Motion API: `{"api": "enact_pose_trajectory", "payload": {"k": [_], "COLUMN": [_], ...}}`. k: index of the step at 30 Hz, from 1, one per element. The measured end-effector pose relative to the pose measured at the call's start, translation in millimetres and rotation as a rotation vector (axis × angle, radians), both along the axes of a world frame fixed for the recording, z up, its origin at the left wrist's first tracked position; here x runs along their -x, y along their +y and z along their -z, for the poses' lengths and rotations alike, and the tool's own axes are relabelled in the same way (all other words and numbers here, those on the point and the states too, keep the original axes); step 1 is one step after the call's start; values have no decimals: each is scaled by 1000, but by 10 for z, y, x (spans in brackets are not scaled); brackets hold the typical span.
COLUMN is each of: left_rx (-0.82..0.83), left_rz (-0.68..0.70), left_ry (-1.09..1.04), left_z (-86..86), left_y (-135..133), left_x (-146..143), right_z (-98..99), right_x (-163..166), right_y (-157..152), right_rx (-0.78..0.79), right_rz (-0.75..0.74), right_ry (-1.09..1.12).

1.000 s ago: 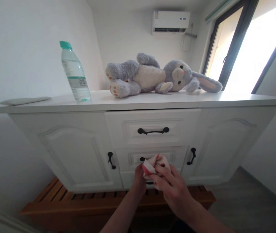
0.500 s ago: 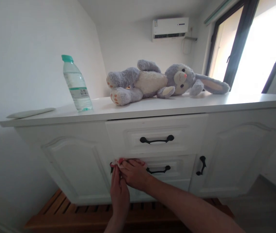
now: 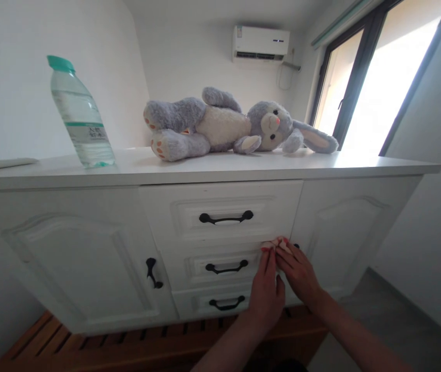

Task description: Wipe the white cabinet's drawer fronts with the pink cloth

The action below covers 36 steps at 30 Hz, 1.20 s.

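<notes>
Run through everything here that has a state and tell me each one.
Bottle, upright, capped.
Rabbit, lying down.
Top drawer, shut.
Middle drawer, shut.
Bottom drawer, shut.
Left door, shut.
Right door, shut.
Cloth, bunched, pressed against cabinet.
Left hand, fingers on cloth.
Right hand, fingers on cloth.

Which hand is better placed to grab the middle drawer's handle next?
Left, probably. The left hand sits just beside the middle drawer handle, between it and the right hand. Both hands touch the cloth, up and right of that handle.
</notes>
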<state>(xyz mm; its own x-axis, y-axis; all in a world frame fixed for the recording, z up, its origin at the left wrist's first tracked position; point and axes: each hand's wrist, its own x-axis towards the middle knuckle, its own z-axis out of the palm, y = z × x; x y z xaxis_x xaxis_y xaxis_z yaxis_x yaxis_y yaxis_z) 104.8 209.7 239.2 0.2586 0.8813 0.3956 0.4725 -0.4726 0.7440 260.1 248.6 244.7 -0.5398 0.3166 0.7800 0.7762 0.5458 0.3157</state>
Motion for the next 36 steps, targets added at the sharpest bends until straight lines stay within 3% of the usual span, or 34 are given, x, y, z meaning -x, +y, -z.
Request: {"api": "enact_pose_trajectory", "payload": {"k": [2, 4, 9, 11, 14, 17, 22, 24, 26, 29, 33, 36], "left_rx": [16, 68, 287, 322, 339, 322, 163, 114, 65, -87, -373, -379], "left_rz": [20, 9, 27, 27, -46, -189, -502, -602, -666, -706, -648, -565], "left_ry": [-5, 0, 36, 31, 17, -10, -67, -64, -57, -44, -17, 37], "left_z": [53, 219, 906, 1106, 1258, 1348, 1497, 1488, 1370, 950, 333, 285], "left_y": [8, -19, -147, -176, -199, -239, -358, -389, -401, -413, -457, -442], "left_x": [-129, -160, -28, 42, 214, 583, 1648, 2071, 2373, 2522, 2346, 2188], "right_z": [123, 350, 1203, 1463, 1603, 1537, 1388, 1295, 1120, 688, 116, 8], "right_x": [-140, -179, -86, -14, 215, 718, 2126, 2665, 3032, 3177, 2888, 2633], "right_y": [-11, -20, -58, -55, -31, -28, -86, -118, -147, -188, -245, -264], "right_rx": [53, 114, 166, 165, 171, 182, 314, 377, 407, 379, 282, 240], "right_rz": [37, 43, 19, 33, 8, -76, -186, -180, -161, -166, -158, -179], "right_ry": [7, -18, -74, -75, -37, -3, -5, 2, 11, 17, 91, 68]}}
